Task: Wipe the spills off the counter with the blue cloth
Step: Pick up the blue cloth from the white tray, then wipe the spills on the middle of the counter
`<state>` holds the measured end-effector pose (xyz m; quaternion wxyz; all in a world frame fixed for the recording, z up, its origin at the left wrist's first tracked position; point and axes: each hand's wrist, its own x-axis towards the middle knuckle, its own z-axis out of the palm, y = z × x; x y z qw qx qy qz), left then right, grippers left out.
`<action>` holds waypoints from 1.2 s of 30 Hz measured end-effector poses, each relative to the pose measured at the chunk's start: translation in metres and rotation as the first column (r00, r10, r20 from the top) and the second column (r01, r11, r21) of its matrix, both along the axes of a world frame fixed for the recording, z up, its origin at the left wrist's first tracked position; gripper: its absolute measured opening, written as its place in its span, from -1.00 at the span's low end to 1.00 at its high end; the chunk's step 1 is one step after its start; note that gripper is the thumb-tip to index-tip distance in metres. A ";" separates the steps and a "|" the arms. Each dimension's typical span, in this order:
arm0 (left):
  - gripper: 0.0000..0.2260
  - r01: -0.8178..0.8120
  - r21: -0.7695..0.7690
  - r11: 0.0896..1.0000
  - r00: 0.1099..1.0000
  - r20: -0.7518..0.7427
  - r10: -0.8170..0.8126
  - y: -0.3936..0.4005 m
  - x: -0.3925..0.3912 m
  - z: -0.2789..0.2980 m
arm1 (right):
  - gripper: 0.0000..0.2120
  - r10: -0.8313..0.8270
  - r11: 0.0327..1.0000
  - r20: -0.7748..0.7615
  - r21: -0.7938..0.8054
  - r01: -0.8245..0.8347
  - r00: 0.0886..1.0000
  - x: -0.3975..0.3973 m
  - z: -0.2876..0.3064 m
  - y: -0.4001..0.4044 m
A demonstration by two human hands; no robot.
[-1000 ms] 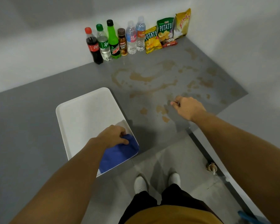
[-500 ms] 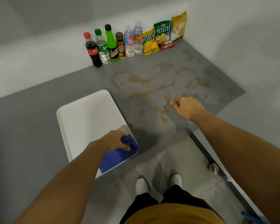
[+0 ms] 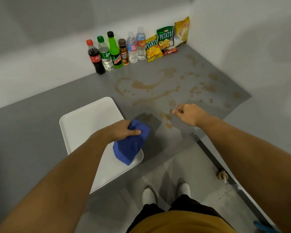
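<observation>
My left hand [image 3: 123, 130] grips the blue cloth [image 3: 129, 147] and holds it lifted above the near right corner of the white tray [image 3: 84, 121]. The cloth hangs bunched from my fingers. Brown spills [image 3: 149, 86] spread in streaks and blotches over the grey counter [image 3: 40, 115], from its middle to the right corner. My right hand [image 3: 190, 114] hovers low over the near spots of the spill, fingers curled together with nothing visible in them.
Several drink bottles [image 3: 114, 51] and snack bags [image 3: 165, 39] line the back wall at the corner. The counter's front edge runs diagonally near my right hand. Below it are the floor, my white shoes [image 3: 165, 192] and a small object [image 3: 223, 175].
My left hand closed on the blue cloth lying in the tray and raised it up and to the right. My right hand stayed over the spill.
</observation>
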<state>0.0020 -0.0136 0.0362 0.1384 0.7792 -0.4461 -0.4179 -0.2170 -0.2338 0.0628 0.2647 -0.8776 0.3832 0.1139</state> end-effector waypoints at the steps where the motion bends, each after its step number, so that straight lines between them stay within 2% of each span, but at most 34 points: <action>1: -0.51 -0.064 -0.038 0.997 0.996 -0.068 0.062 -0.004 -0.003 0.006 | -0.50 -0.003 0.999 0.014 0.042 0.002 1.000 0.002 0.000 0.002; 3: -0.47 -0.173 -0.110 0.979 0.971 -0.186 0.151 -0.014 -0.010 0.015 | -0.42 -0.044 0.981 0.051 0.192 0.033 0.998 0.005 0.002 0.009; 6: -0.50 -0.319 -0.152 0.936 0.904 -0.345 0.252 -0.029 -0.023 0.025 | -0.25 -0.060 0.902 0.071 0.432 0.023 0.996 0.010 0.006 0.024; 8: -0.56 -0.440 -0.133 0.888 0.790 -0.528 0.312 -0.038 -0.032 0.029 | -0.21 -0.078 0.832 0.111 0.555 0.004 0.991 0.014 0.004 0.032; 10: -0.61 -0.548 -0.071 0.833 0.616 -0.708 0.345 -0.045 -0.041 0.030 | -0.30 -0.171 0.755 0.162 0.655 0.024 0.972 0.018 0.000 0.038; 11: -0.63 -0.585 -0.039 0.810 0.544 -0.759 0.356 -0.048 -0.044 0.030 | -0.37 -0.232 0.720 0.186 0.693 0.041 0.955 0.020 -0.003 0.039; 13: -0.66 -0.633 -0.004 0.774 0.476 -0.791 0.385 -0.053 -0.050 0.026 | -0.46 -0.348 0.656 0.226 0.752 0.064 0.910 0.022 -0.009 0.041; 15: -0.70 -0.665 0.006 0.747 0.470 -0.774 0.424 -0.057 -0.053 0.022 | -0.52 -0.447 0.587 0.241 0.806 0.079 0.861 0.022 -0.015 0.042; 18: -0.67 -0.650 -0.018 0.760 0.554 -0.695 0.458 -0.059 -0.051 0.014 | -0.61 -0.546 0.548 0.234 0.826 0.132 0.804 0.024 -0.021 0.044; 20: -0.65 -0.633 -0.040 0.773 0.609 -0.642 0.466 -0.059 -0.049 0.009 | -0.63 -0.561 0.577 0.235 0.799 0.171 0.794 0.026 -0.023 0.045; 25: -0.62 -0.620 -0.014 0.784 0.667 -0.536 0.518 -0.058 -0.042 -0.008 | -0.71 -0.544 0.646 0.267 0.738 0.194 0.795 0.033 -0.030 0.041; 27: -0.60 -0.628 0.001 0.778 0.700 -0.435 0.566 -0.059 -0.038 -0.016 | -0.83 -0.519 0.688 0.273 0.695 0.207 0.810 0.035 -0.034 0.036; 29: -0.56 -0.651 -0.012 0.759 0.728 -0.296 0.619 -0.063 -0.033 -0.025 | -0.84 -0.483 0.721 0.274 0.663 0.201 0.832 0.038 -0.037 0.029; 31: -0.57 -0.690 -0.050 0.722 0.714 -0.207 0.669 -0.067 -0.025 -0.033 | -0.82 -0.439 0.738 0.275 0.653 0.169 0.855 0.042 -0.041 0.022; 33: -0.59 -0.728 -0.081 0.681 0.683 -0.182 0.708 -0.070 -0.017 -0.037 | -0.72 -0.409 0.738 0.284 0.661 0.131 0.867 0.047 -0.046 0.016; 34: -0.60 -0.740 -0.090 0.666 0.671 -0.170 0.722 -0.072 -0.013 -0.037 | -0.67 -0.403 0.722 0.280 0.682 0.114 0.871 0.050 -0.049 0.013; 36: -0.60 -0.763 -0.100 0.638 0.646 -0.147 0.749 -0.074 -0.010 -0.039 | -0.72 -0.395 0.670 0.250 0.737 0.090 0.884 0.054 -0.056 0.008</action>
